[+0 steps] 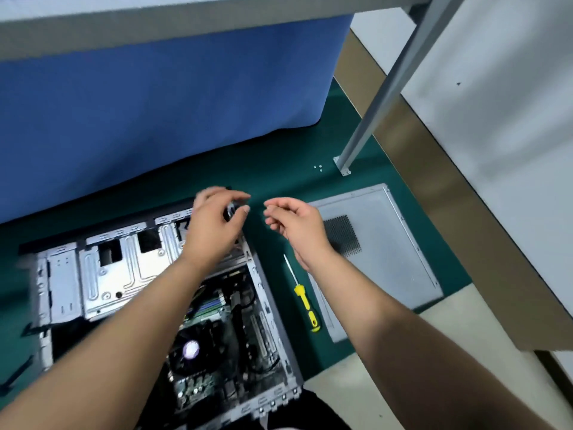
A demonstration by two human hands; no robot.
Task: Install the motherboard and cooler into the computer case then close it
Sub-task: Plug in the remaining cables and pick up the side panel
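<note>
Now the left hand (217, 221) curls its fingers round a small dark object (231, 211), blurred and mostly hidden, above the open computer case's (263, 283) far corner. Right hand (293, 221) floats just beside it, fingers loosely curled, holding nothing I can see. Below the forearms, motherboard (198, 383) and cooler (190, 349) sit inside, partly covered; the side panel (387, 243) and screwdriver (305, 299) lie beyond the right fingers

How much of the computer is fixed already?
The motherboard and cooler already sit inside the open case. The left hand holds something small and dark at its far corner. Left to do: put the side panel, lying beside the screwdriver, back on.
</note>
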